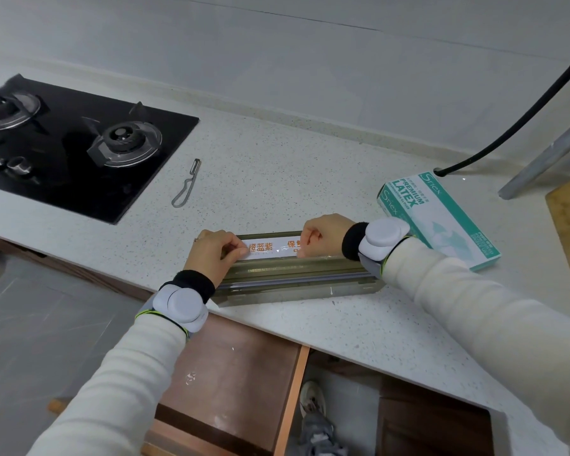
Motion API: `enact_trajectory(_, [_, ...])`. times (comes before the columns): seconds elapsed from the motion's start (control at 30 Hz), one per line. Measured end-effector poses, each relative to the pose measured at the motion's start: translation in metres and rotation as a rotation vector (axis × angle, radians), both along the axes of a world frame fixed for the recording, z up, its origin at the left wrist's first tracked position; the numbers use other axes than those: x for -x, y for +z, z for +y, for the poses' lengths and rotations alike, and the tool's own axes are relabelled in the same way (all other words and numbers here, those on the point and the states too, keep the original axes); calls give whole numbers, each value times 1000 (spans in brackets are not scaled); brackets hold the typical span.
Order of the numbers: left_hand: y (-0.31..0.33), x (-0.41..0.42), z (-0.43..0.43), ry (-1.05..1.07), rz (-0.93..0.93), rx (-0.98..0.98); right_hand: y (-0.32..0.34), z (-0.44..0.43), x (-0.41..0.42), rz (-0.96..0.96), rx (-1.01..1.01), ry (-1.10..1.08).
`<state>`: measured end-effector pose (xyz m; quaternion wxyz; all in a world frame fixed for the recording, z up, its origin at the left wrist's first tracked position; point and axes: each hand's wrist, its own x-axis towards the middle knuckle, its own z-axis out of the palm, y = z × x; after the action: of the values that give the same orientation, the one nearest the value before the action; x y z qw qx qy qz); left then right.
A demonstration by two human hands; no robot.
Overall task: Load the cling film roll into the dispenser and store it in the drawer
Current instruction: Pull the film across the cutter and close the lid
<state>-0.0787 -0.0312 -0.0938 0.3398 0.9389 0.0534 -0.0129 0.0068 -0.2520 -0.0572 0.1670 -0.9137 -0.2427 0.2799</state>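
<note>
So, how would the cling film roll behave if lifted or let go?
The cling film roll spans straight between the left hand and the right hand without sagging, so it is probably stiff. Being round, it would likely roll on the flat counter outside the dispenser. Its glossy wrapper may be slightly slippery.

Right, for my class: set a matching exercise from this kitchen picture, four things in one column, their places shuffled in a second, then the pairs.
1. white cling film roll with orange lettering
2. thin metal peeler
3. green-and-white glove box
4. brown wooden drawer

A. pulled open below the speckled white counter
B. gripped by the left hand and right hand at the clear plastic dispenser
C. lying beside the black gas hob
D. lying to the right of both hands

Pairs: 1-B, 2-C, 3-D, 4-A.
</note>
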Motion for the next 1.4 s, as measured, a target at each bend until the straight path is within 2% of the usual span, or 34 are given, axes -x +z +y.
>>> enact_trajectory(0.27, [2, 0, -1, 1, 6, -12, 2, -19, -8, 15, 50, 18])
enact_trajectory(0.6, [14, -10, 0, -40, 74, -99, -10, -42, -10, -39, -34, -31])
enact_trajectory(0.8, [21, -22, -37, -136, -36, -200, -11, -46, -9, -45, -86, -46])
enact_trajectory(0.97, [23, -36, -90, -276, -53, -196, -9, -45, -10, -36, -117, -60])
enact_trajectory(1.07, [20, -44, -105, -308, 2, -218, -9, -45, -10, -47, -118, -43])
enact_trajectory(1.2, [14, -49, -110, -318, 114, -177, -11, -47, -10, -41, -133, -43])
enact_trajectory(1.4, [10, -47, -108, -268, 51, -142, -8, -50, -11, -4, -154, -46])
